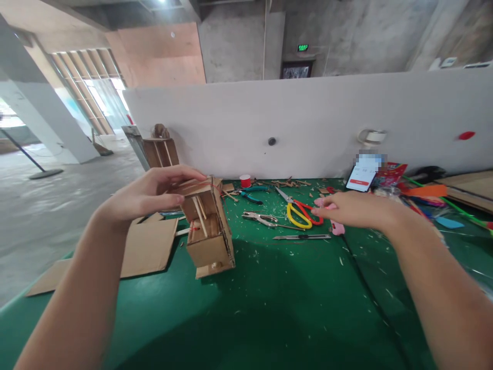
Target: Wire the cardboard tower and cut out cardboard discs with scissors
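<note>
My left hand (156, 192) is closed on the upper end of a small cardboard box model (208, 249), its thumb at the near side and its fingers over the top. The model stands tilted on the green table, with wooden sticks (200, 213) across its open side and a red band near the top. Further right, my right hand (346, 208) is closed around a pink glue gun (338, 227), which it partly hides. A black cord (365, 282) runs from the glue gun towards the table's near edge. Scissors (298, 213) with yellow and red handles lie just left of that hand.
A utility knife (302, 237), a silver hole punch (260, 218) and blue pliers (252, 195) lie mid-table. Flat cardboard (148, 246) is at left. A phone (362, 172) leans by the white partition (231, 128), near craft supplies. Scraps litter the green table (269, 308).
</note>
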`<state>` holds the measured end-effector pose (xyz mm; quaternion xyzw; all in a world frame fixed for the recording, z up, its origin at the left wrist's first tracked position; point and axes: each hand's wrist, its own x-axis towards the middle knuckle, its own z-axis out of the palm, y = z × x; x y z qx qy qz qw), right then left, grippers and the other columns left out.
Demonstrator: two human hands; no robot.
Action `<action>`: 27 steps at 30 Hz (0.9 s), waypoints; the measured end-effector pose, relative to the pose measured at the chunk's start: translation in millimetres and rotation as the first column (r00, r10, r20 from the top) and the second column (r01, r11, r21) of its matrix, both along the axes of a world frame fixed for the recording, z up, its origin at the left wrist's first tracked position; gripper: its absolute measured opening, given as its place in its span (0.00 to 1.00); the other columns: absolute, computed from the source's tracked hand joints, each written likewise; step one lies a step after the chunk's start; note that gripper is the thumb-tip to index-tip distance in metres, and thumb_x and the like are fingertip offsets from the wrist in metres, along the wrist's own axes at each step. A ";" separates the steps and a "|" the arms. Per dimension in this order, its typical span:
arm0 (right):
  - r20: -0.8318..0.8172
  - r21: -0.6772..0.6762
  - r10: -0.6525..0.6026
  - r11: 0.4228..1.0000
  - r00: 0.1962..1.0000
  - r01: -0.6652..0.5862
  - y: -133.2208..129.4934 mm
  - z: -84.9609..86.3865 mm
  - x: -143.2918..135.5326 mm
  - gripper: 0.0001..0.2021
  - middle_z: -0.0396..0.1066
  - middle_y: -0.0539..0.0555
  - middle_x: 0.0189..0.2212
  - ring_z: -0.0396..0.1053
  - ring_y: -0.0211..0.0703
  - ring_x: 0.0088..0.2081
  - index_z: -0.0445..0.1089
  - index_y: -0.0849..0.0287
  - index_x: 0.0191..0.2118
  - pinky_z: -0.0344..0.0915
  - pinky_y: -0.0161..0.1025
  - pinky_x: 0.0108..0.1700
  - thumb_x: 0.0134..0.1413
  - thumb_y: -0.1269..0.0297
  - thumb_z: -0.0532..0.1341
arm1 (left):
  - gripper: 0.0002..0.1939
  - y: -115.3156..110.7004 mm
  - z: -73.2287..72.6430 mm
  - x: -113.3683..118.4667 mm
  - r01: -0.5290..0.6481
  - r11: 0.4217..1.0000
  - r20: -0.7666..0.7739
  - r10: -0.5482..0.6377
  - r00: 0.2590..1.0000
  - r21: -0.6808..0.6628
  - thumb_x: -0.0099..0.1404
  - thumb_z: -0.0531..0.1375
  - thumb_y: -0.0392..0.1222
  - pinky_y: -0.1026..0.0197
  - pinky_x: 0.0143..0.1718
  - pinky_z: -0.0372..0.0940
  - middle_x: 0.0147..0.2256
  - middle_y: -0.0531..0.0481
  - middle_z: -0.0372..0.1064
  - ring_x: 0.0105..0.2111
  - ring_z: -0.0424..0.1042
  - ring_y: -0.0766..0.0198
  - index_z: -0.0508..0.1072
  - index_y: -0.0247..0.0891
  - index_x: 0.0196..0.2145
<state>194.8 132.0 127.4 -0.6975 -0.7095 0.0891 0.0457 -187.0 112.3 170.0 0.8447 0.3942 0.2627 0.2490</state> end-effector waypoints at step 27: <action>-0.601 0.679 0.726 0.685 0.334 -0.264 4.6 32.8 -151.8 0.06 0.67 0.49 0.28 0.66 0.34 0.30 0.63 0.58 0.36 0.64 0.36 0.35 0.62 0.65 0.52 | 0.15 -14.8 2.0 58.2 -0.119 0.981 -0.080 0.132 0.988 0.153 0.66 0.52 0.50 0.64 0.28 0.65 0.31 0.50 0.72 0.30 0.71 0.63 0.73 0.39 0.40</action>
